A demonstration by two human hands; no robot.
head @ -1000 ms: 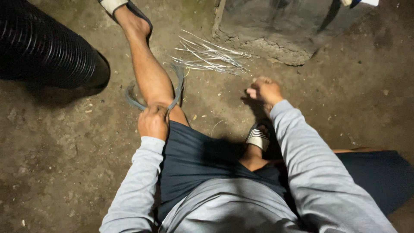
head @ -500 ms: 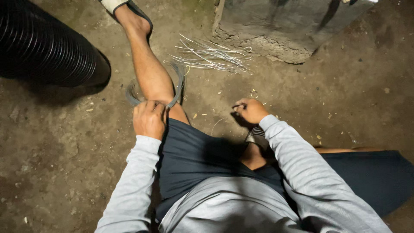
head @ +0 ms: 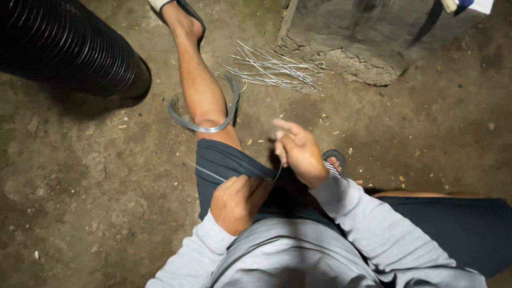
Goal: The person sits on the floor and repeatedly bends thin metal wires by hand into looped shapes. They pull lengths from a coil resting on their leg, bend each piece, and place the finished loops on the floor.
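Note:
I sit on a dirt floor with my left leg stretched forward. A coil of thin steel wire [head: 184,120] loops around that leg just below the knee. My left hand [head: 237,201] rests fisted on my thigh, pinching a strand of wire [head: 209,173] that runs across my dark shorts. My right hand [head: 297,150] is raised above the thigh, fingers pinched on the other end of the strand, which bends between the two hands. A pile of cut wire pieces [head: 274,69] lies on the ground ahead of my knee.
A large black corrugated pipe [head: 69,45] lies at the upper left. A rough concrete block [head: 368,37] sits at the top right behind the wire pile. My right foot in a sandal [head: 333,160] is tucked under my right arm.
My right hand came back from the ground near the wire pile to above my thigh, taking hold of the strand. My left hand slid back from the knee up the thigh.

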